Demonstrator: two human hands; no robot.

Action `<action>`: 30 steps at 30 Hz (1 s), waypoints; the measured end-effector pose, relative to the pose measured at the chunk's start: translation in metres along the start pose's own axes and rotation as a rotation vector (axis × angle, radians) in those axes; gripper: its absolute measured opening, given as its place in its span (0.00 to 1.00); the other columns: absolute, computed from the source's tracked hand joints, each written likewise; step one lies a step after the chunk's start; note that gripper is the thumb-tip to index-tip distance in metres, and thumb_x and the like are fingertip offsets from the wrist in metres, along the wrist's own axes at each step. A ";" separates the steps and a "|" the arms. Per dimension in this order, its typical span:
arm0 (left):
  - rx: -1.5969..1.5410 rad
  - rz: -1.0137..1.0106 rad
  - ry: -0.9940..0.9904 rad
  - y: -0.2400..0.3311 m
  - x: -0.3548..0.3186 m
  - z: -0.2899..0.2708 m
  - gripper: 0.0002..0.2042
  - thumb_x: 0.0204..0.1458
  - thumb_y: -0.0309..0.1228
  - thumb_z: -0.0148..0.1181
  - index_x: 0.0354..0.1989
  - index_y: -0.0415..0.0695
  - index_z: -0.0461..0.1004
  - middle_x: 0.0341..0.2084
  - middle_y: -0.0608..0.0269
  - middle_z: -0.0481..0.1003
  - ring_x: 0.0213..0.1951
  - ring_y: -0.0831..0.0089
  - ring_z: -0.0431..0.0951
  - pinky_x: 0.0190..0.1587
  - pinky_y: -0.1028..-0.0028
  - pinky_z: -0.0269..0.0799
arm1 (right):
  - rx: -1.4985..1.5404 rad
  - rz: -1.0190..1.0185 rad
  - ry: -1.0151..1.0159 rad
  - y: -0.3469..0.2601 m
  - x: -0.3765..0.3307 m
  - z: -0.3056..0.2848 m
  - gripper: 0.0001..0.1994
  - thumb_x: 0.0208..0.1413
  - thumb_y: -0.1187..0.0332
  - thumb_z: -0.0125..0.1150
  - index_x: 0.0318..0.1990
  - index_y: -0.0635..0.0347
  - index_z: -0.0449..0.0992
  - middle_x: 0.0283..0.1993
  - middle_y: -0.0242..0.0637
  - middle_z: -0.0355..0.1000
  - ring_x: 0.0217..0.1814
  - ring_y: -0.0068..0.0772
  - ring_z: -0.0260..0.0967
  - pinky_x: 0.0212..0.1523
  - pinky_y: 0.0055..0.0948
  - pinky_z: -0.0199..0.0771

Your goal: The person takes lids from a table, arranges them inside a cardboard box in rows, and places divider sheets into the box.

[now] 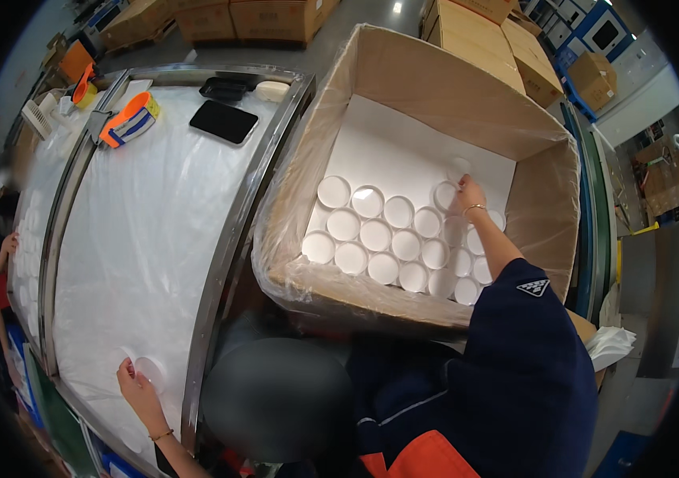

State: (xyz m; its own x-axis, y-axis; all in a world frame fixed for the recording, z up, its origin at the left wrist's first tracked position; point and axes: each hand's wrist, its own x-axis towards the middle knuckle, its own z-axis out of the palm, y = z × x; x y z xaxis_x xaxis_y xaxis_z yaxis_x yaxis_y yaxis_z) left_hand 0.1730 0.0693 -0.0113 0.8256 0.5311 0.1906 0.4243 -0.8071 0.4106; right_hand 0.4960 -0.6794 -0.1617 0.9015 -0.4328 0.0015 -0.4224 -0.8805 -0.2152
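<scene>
Inside a large cardboard box lined with clear film, round clear plastic containers stand in rows on a white sheet. My right hand reaches into it, fingers pinched on a clear round container beyond the rows, beside a container at their far edge. Over on the left, my left hand is at the near end of a film-covered table. Its fingers are closed at the edge of a clear round container; a faint second rim shows beside it.
A black phone, a dark tray and an orange tape dispenser lie at the table's far end. Its raised metal rim runs beside the box. Cartons stand behind. Another person's hand shows at far left.
</scene>
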 end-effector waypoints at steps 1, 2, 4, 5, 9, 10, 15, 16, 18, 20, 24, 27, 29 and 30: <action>0.005 0.002 -0.001 0.004 0.003 0.000 0.16 0.49 0.14 0.48 0.49 0.32 0.68 0.39 0.49 0.70 0.43 0.56 0.72 0.50 0.66 0.66 | -0.006 -0.035 -0.049 0.008 -0.001 -0.005 0.12 0.48 0.74 0.57 0.43 0.57 0.72 0.39 0.50 0.76 0.44 0.54 0.74 0.45 0.44 0.72; -0.059 -0.032 -0.058 0.009 0.006 0.000 0.16 0.49 0.14 0.48 0.49 0.33 0.68 0.39 0.49 0.71 0.43 0.56 0.72 0.50 0.66 0.66 | -0.011 -0.071 -0.098 0.013 -0.003 -0.007 0.13 0.47 0.73 0.58 0.43 0.60 0.72 0.37 0.53 0.76 0.43 0.54 0.74 0.45 0.44 0.72; -0.114 -0.074 -0.108 0.022 0.011 0.000 0.16 0.49 0.14 0.48 0.48 0.33 0.68 0.39 0.49 0.71 0.42 0.56 0.72 0.50 0.66 0.67 | -0.004 -0.048 -0.204 0.010 -0.009 -0.012 0.14 0.46 0.73 0.58 0.43 0.61 0.72 0.39 0.54 0.76 0.45 0.55 0.73 0.46 0.44 0.72; -0.078 0.006 -0.100 0.029 0.012 0.002 0.16 0.49 0.14 0.48 0.48 0.33 0.68 0.38 0.50 0.72 0.42 0.57 0.73 0.49 0.67 0.67 | -0.002 -0.029 -0.309 0.003 -0.015 -0.015 0.14 0.46 0.72 0.58 0.43 0.61 0.72 0.41 0.55 0.75 0.47 0.55 0.73 0.47 0.44 0.72; -0.206 -0.004 -0.079 0.056 0.028 -0.007 0.14 0.52 0.17 0.51 0.48 0.33 0.68 0.40 0.53 0.74 0.43 0.61 0.75 0.48 0.68 0.69 | -0.223 -0.232 -0.105 -0.010 -0.018 -0.010 0.15 0.52 0.67 0.57 0.48 0.59 0.71 0.52 0.53 0.68 0.53 0.55 0.67 0.52 0.48 0.71; -0.281 -0.112 -0.054 0.078 0.032 -0.013 0.14 0.53 0.17 0.51 0.49 0.34 0.68 0.41 0.54 0.75 0.44 0.62 0.75 0.48 0.69 0.70 | -0.203 -0.288 -0.077 -0.005 -0.011 -0.008 0.16 0.52 0.65 0.58 0.48 0.58 0.70 0.53 0.53 0.66 0.53 0.55 0.66 0.52 0.48 0.71; -2.046 -0.277 -0.090 0.160 0.000 -0.018 0.21 0.59 0.36 0.51 0.57 0.39 0.66 0.52 0.56 0.73 0.54 0.61 0.73 0.61 0.61 0.65 | -0.298 -0.261 -0.178 0.018 0.028 0.000 0.24 0.54 0.56 0.58 0.53 0.64 0.70 0.53 0.54 0.69 0.55 0.56 0.66 0.56 0.47 0.66; -2.333 -0.241 -0.303 0.173 -0.006 -0.016 0.22 0.59 0.39 0.50 0.58 0.40 0.66 0.53 0.56 0.72 0.55 0.61 0.72 0.62 0.59 0.64 | -0.259 -0.185 -0.080 0.031 0.049 0.010 0.23 0.54 0.56 0.58 0.52 0.64 0.71 0.52 0.54 0.70 0.54 0.56 0.66 0.55 0.48 0.66; -2.379 -0.375 -0.231 0.191 -0.024 -0.017 0.22 0.59 0.40 0.50 0.59 0.41 0.65 0.55 0.55 0.70 0.57 0.60 0.71 0.63 0.56 0.63 | -0.205 -0.251 -0.095 -0.022 0.042 0.025 0.22 0.54 0.56 0.57 0.50 0.63 0.72 0.51 0.52 0.70 0.54 0.55 0.66 0.55 0.47 0.67; -2.370 -0.314 -0.247 0.217 -0.034 -0.016 0.23 0.59 0.41 0.50 0.59 0.41 0.65 0.56 0.55 0.69 0.58 0.59 0.70 0.63 0.55 0.63 | -0.187 -0.240 -0.079 -0.038 0.038 0.024 0.20 0.55 0.56 0.57 0.48 0.62 0.74 0.51 0.50 0.70 0.54 0.53 0.67 0.56 0.46 0.67; -2.283 -0.364 -0.310 0.231 -0.044 -0.013 0.29 0.55 0.45 0.56 0.62 0.43 0.63 0.59 0.54 0.65 0.62 0.57 0.63 0.66 0.53 0.57 | -0.031 -0.553 -0.210 -0.078 0.000 0.012 0.15 0.55 0.62 0.57 0.46 0.61 0.75 0.47 0.46 0.73 0.51 0.47 0.69 0.52 0.40 0.71; -2.170 -0.341 -0.382 0.237 -0.047 -0.011 0.32 0.51 0.47 0.60 0.63 0.44 0.62 0.60 0.53 0.63 0.66 0.57 0.56 0.68 0.52 0.51 | -0.067 -0.655 -0.424 -0.090 -0.032 -0.010 0.12 0.54 0.68 0.57 0.44 0.63 0.75 0.43 0.45 0.74 0.48 0.43 0.71 0.50 0.38 0.72; -2.370 -0.275 -0.449 0.251 -0.043 -0.005 0.29 0.56 0.49 0.52 0.62 0.44 0.62 0.56 0.53 0.69 0.58 0.56 0.69 0.63 0.54 0.62 | -0.064 -0.682 -0.501 -0.081 -0.053 -0.030 0.12 0.54 0.68 0.58 0.44 0.64 0.75 0.44 0.46 0.74 0.51 0.46 0.70 0.52 0.39 0.71; -2.367 -0.280 -0.472 0.257 -0.039 -0.002 0.29 0.56 0.49 0.52 0.62 0.44 0.62 0.56 0.53 0.69 0.58 0.56 0.69 0.63 0.54 0.62 | -0.077 -0.778 -0.467 -0.064 -0.048 -0.029 0.14 0.54 0.66 0.59 0.46 0.64 0.74 0.45 0.48 0.74 0.53 0.49 0.69 0.53 0.42 0.70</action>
State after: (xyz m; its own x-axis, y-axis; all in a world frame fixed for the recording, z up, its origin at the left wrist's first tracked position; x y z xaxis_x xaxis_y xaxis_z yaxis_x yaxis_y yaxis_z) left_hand 0.2494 -0.1582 0.0890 0.9813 0.1922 -0.0100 -0.1785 0.9283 0.3261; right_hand 0.4767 -0.6081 -0.1193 0.8742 0.3966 -0.2801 0.3314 -0.9090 -0.2526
